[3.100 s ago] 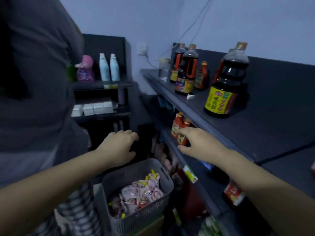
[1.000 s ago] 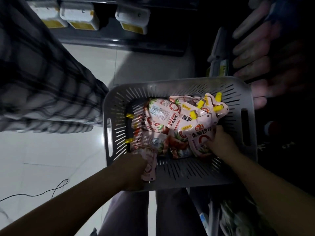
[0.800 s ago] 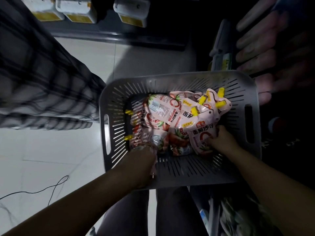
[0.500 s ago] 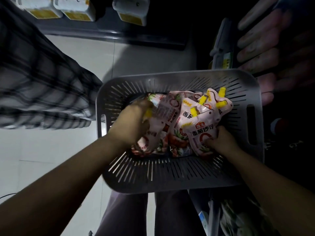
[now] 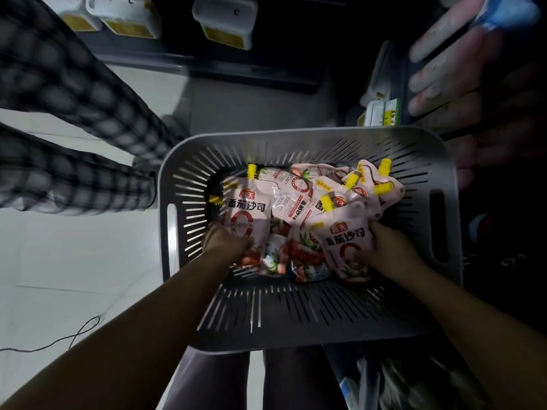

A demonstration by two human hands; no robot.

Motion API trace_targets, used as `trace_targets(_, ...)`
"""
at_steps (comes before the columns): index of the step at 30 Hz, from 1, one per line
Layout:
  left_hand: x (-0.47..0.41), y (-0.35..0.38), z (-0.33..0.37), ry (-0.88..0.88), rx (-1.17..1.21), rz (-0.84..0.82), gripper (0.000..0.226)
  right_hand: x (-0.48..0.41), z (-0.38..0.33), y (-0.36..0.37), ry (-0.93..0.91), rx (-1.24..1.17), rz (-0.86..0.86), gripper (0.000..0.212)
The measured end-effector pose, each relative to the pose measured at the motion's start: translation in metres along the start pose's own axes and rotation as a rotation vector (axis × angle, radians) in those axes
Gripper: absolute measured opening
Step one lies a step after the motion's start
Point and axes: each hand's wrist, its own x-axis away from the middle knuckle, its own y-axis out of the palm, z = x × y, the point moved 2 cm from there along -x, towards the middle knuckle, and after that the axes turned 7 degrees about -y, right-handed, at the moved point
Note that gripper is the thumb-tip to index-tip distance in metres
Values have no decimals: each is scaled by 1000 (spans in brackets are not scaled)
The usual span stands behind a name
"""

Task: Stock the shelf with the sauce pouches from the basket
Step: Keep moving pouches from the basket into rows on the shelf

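A grey slotted basket (image 5: 299,309) sits below me, holding several pink sauce pouches with yellow caps. My left hand (image 5: 226,242) grips the bottom of one upright pouch (image 5: 247,213) at the basket's left side. My right hand (image 5: 386,247) grips the lower edge of another pouch (image 5: 344,236) at the right. More pouches (image 5: 299,193) lie heaped between and behind them. The shelf itself is a dark mass on the right.
Another person's plaid-trousered legs (image 5: 68,143) stand on the white floor at left. White boxes (image 5: 225,22) line a low shelf at the top. Dark shelving with pink packets (image 5: 461,63) runs along the right. A cable (image 5: 65,338) lies on the floor.
I have turned from the shelf to look down into the basket. My left hand went from the near rim to the heap and now holds an upright pouch; the right hand kept its pouch.
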Motion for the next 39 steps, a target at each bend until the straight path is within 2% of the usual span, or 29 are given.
trace_targets(2,6,0,4,62,-51,59,44,-1,-8,-2,-29,-63,-78,42)
trace_targets(4,13,0,9,151,-83,120,48,2,-17,-1,-21,-270,-146,32)
trace_targets(5,16,2,10,162,-60,99,48,3,-22,0,-10,-383,-169,28)
trace_targets(9,16,9,10,37,157,-145,33,5,-27,14,29,-628,-95,28)
trace_targets(12,20,13,9,28,216,-276,35,6,-28,21,59,-694,-19,26)
trace_targets(14,22,14,8,49,240,-353,38,8,-29,22,68,-749,-29,26)
trace_targets(17,34,12,8,97,178,-486,31,13,-30,18,78,-828,-53,29)
trace_targets(20,48,5,7,160,150,-558,42,21,-30,9,131,-884,-32,28)
trace_targets(22,67,-5,14,202,130,-636,39,30,-37,-1,130,-924,-41,24)
trace_targets(25,100,-17,24,181,132,-771,37,48,-51,-15,117,-1021,-83,14)
trace_targets(27,121,-22,28,121,245,-861,24,58,-63,-25,121,-1097,-113,11)
trace_targets(29,139,-28,31,110,316,-887,24,69,-78,-36,128,-1109,-138,16)
trace_targets(32,168,-42,35,222,327,-901,38,83,-99,-52,117,-1083,-140,28)
trace_targets(35,194,-57,41,323,319,-868,49,101,-124,-67,69,-1090,-126,27)
trace_targets(39,227,-83,53,435,291,-859,47,131,-154,-88,-80,-1083,-31,24)
